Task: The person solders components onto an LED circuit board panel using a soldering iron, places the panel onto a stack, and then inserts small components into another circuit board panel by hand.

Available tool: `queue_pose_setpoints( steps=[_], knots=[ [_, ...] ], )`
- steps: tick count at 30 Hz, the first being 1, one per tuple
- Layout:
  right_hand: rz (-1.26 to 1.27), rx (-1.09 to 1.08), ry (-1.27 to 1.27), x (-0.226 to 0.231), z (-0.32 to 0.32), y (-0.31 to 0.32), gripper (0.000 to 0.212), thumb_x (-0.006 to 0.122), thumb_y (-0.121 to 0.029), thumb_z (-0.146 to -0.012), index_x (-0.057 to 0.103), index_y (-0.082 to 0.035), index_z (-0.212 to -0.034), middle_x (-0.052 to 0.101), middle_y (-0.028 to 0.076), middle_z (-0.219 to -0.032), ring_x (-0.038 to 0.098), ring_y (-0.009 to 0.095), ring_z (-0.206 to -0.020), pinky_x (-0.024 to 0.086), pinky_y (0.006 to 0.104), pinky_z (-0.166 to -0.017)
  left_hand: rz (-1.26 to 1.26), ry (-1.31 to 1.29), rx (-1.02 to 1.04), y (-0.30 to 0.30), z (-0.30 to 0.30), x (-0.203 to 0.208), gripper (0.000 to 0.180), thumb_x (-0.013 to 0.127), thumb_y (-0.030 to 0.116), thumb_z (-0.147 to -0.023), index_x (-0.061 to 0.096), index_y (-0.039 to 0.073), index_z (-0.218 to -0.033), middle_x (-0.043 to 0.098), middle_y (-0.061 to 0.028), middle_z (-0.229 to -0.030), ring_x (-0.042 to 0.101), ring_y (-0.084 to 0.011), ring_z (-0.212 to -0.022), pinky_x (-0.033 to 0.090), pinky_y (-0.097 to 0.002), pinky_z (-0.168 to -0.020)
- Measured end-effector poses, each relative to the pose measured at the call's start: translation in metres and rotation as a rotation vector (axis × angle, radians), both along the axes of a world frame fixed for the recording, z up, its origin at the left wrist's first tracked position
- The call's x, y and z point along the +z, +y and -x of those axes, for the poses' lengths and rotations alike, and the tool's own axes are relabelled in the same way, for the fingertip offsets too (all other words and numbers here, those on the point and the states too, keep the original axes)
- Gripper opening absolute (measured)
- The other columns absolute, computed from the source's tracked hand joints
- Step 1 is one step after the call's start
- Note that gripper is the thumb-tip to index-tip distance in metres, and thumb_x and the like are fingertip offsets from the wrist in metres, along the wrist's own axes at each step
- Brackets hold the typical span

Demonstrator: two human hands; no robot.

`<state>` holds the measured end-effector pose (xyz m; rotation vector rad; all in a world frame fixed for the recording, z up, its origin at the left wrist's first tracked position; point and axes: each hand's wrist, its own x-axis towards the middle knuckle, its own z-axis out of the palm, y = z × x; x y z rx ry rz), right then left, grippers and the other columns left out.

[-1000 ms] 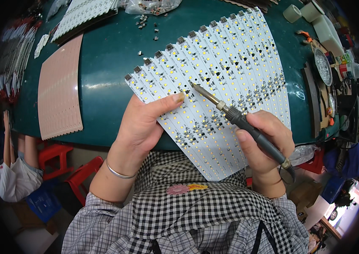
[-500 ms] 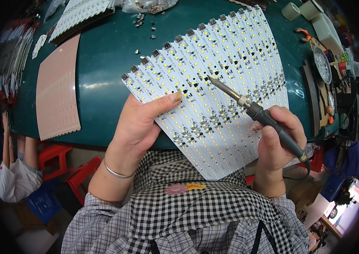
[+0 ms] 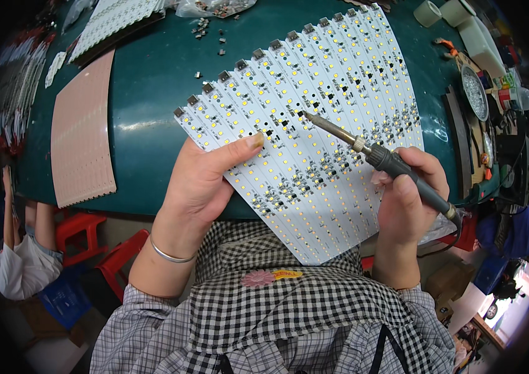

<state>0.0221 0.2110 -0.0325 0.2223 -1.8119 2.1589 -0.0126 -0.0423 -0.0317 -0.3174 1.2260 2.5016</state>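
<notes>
A big green table goes across the top and middle of the frame. Over it, in the middle of the frame, is a wide white LED board with rows of little yellow lights, held up at a slant. A plain pink board lies on the table at the left, and a stack of white boards sits in the upper left. The left hand pinches the LED board's left edge, thumb on top, with its other fingers mostly hidden underneath. The right hand, right of the middle, is closed around a gray soldering iron. The iron's tip is at a small black chip, but I cannot tell if they touch. Tiny metal parts lie near the top, left of the middle
</notes>
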Motion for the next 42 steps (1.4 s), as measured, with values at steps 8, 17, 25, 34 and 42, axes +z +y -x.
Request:
queue_pose_setpoints(
  steps=[8, 17, 25, 34, 42],
  knots=[
    [0.114, 0.016, -0.049, -0.004, 0.005, 0.002, 0.038, 0.073, -0.01, -0.079, 0.06, 0.01, -0.109, 0.067, 0.018, -0.091, 0.066, 0.018, -0.071, 0.055, 0.0273, -0.067, 0.001, 0.007, 0.008, 0.002, 0.0, 0.002, 0.046, 0.067, -0.005, -0.082, 0.052, -0.005, -0.126, 0.064, -0.0158, -0.119, 0.064, -0.0238, -0.106, 0.052, -0.0367, -0.093],
    [0.117, 0.005, -0.064, -0.006, 0.006, 0.0, 0.036, 0.073, -0.008, -0.079, 0.06, 0.009, -0.109, 0.068, 0.017, -0.09, 0.066, 0.017, -0.071, 0.054, 0.0262, -0.068, 0.02, 0.003, 0.002, 0.002, 0.0, 0.002, 0.046, 0.067, -0.004, -0.083, 0.052, -0.006, -0.126, 0.063, -0.0162, -0.119, 0.064, -0.024, -0.106, 0.052, -0.0373, -0.093],
    [0.033, -0.013, -0.06, -0.01, 0.007, -0.001, 0.035, 0.075, -0.004, -0.078, 0.062, 0.009, -0.108, 0.069, 0.014, -0.086, 0.066, 0.014, -0.07, 0.052, 0.0234, -0.066, -0.031, 0.003, -0.153, -0.008, 0.002, -0.001, 0.052, 0.064, -0.007, -0.08, 0.05, -0.004, -0.13, 0.062, -0.0164, -0.123, 0.064, -0.027, -0.109, 0.051, -0.0413, -0.096],
    [-0.049, 0.001, -0.035, -0.011, 0.007, -0.001, 0.034, 0.076, -0.002, -0.078, 0.064, 0.008, -0.108, 0.07, 0.013, -0.09, 0.065, 0.013, -0.077, 0.051, 0.0219, -0.071, -0.092, -0.002, -0.167, -0.012, 0.003, -0.005, 0.048, 0.07, -0.005, -0.079, 0.055, -0.003, -0.124, 0.066, -0.0143, -0.117, 0.065, -0.0247, -0.106, 0.052, -0.0383, -0.092],
    [-0.079, 0.006, -0.043, -0.011, 0.006, 0.0, 0.035, 0.077, -0.001, -0.077, 0.064, 0.008, -0.108, 0.069, 0.013, -0.095, 0.066, 0.014, -0.083, 0.052, 0.0229, -0.076, -0.084, 0.014, -0.153, -0.011, 0.003, -0.006, 0.052, 0.07, -0.006, -0.078, 0.054, -0.003, -0.126, 0.065, -0.015, -0.119, 0.064, -0.0255, -0.107, 0.052, -0.0394, -0.093]
  ],
)
